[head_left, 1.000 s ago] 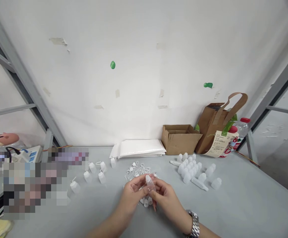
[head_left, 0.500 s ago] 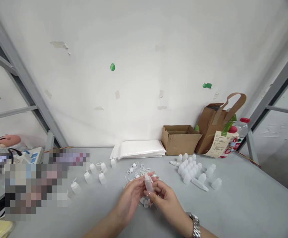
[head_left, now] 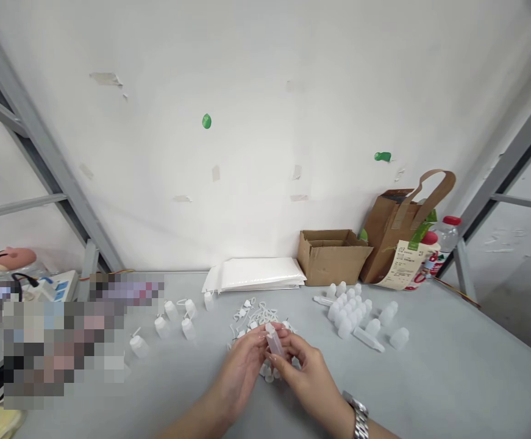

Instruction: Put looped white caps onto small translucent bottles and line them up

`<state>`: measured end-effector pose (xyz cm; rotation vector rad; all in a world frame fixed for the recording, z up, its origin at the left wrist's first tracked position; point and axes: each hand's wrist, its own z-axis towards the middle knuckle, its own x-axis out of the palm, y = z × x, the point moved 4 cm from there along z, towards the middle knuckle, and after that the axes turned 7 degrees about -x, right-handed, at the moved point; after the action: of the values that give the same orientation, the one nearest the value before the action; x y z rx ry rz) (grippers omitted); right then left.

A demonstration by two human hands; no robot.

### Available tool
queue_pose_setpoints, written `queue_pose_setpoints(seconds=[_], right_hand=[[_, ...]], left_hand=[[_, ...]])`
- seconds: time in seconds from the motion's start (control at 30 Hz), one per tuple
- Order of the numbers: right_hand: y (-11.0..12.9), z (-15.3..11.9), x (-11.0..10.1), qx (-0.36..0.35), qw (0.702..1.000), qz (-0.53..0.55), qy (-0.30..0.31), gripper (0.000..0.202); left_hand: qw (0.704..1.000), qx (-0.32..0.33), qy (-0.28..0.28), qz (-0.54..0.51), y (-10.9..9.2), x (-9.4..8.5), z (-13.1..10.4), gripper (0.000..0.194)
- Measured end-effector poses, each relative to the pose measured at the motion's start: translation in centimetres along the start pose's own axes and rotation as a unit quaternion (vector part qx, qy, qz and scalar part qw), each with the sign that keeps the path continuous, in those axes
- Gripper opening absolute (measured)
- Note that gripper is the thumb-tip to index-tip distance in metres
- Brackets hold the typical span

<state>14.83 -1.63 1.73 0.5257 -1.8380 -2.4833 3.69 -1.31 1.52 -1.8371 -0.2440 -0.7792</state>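
Note:
A small translucent plastic bottle is held between both hands, tilted with its neck up and to the left. My left hand closes its fingers around the bottle's upper part. My right hand pinches the lower body between thumb and fingers; a metal watch is on that wrist. Just beyond the hands lies a pile of white looped cords with caps, partly covered by my fingers. Several small white pieces lie beneath the hands, half hidden.
Several capped bottles with loops stand to the left. On the right is a cluster of translucent bottles. White envelopes, a cardboard box and a brown paper bag stand along the wall. A blurred area covers the far left.
The bottle has turned slightly and tilted more to the left in my fingers. Both hands stay nearly in place; the camera view has shifted a little.

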Motion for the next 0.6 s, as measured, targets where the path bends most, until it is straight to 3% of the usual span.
queue_pose_setpoints(seconds=[0.2, 0.33, 0.47, 0.6], right_hand=[[0.47, -0.25, -0.51, -0.090, 0.980, -0.174, -0.039, 0.013], [0.20, -0.51, -0.37, -0.128, 0.965, -0.225, -0.051, 0.013], [0.39, -0.56, -0.45, -0.112, 0.973, -0.199, -0.044, 0.015], [0.24, -0.28, -0.33, -0.023, 0.998, -0.049, -0.015, 0.018]], left_hand=[[0.999, 0.021, -0.016, 0.029, -0.30, 0.33, -0.09, 0.033], [0.998, 0.008, -0.033, 0.048, -0.42, 0.39, -0.23, 0.031], [0.999, 0.008, -0.025, 0.041, -0.27, 0.09, -0.27, 0.030], [1.000, -0.010, 0.000, -0.015, -0.04, -0.04, 0.11, 0.032]])
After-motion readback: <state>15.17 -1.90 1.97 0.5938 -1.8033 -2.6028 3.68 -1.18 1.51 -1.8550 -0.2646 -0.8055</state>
